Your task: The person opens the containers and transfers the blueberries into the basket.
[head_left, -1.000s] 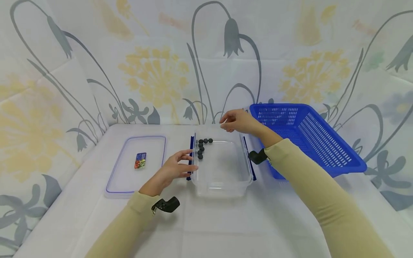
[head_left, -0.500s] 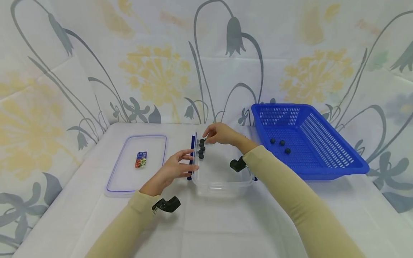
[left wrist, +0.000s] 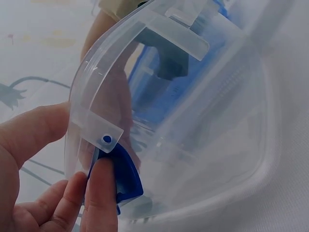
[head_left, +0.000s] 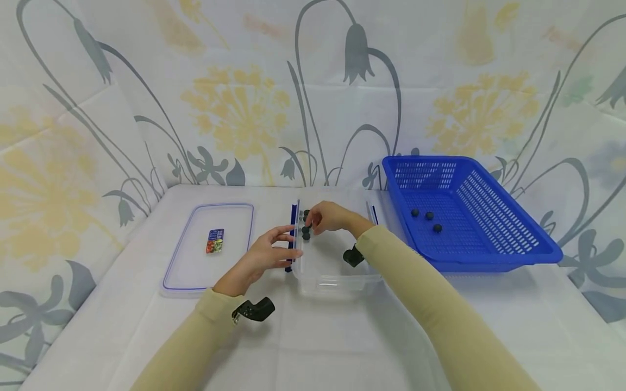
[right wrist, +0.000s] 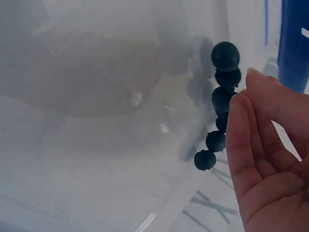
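A clear plastic box (head_left: pixel 337 287) with blue side latches stands mid-table. My left hand (head_left: pixel 266 254) holds its left side; in the left wrist view the fingers lie around a blue latch (left wrist: pixel 126 179) and the rim. Inside the box, several blueberries (right wrist: pixel 225 57) line up along the left wall. Over them is my right hand (head_left: pixel 332 216), thumb and fingertips close together at the middle of the row. In the right wrist view a fingertip overlaps one blueberry (right wrist: pixel 221 99), and no berry shows between thumb and finger.
To the right stands a blue slotted basket (head_left: pixel 513 222) with 3 blueberries (head_left: pixel 429 215) on its floor. A clear lid (head_left: pixel 188 271) with a blue seal and a printed label (head_left: pixel 214 241) lies on the left. Flowered cloth hangs behind the table.
My right hand has come from above the box's far right side down into it, then nearer along the berry row. The basket's berries have come into view. My left hand has stayed put.
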Demonstrator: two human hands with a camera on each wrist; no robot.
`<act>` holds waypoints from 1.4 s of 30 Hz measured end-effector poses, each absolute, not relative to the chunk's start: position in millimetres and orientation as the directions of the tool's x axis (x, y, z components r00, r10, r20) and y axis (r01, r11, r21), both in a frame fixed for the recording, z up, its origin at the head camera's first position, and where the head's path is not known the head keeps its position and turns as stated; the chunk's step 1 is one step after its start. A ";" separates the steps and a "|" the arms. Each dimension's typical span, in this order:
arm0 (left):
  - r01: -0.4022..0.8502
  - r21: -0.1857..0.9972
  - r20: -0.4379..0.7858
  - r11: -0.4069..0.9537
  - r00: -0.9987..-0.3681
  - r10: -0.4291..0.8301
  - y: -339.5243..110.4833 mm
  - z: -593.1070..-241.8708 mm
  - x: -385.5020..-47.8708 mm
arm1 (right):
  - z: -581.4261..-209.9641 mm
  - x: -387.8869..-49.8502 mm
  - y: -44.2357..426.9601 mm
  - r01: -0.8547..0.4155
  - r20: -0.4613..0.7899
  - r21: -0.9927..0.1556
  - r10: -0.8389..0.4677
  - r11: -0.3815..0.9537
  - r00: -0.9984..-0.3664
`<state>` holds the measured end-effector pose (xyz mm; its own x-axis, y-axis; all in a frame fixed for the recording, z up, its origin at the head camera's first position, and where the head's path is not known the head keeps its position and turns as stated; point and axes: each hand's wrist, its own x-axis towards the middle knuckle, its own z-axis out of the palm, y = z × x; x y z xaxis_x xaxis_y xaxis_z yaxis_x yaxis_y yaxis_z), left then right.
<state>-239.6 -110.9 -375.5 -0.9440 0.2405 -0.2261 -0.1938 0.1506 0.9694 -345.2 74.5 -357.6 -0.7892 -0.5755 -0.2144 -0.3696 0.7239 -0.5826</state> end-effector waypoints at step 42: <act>-0.193 0.969 -0.227 0.157 -0.943 0.245 -110.7 -375.0 -238.4 | -356.5 -337.9 62.6 -0.404 -0.370 -0.619 -0.704 0.674 -0.607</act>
<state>-238.4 -110.7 -375.0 -0.9426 0.2449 -0.2271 -0.1925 0.1573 0.9686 -337.9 62.6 -356.5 -0.6066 -0.7038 -0.3697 -0.4043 0.6735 -0.6188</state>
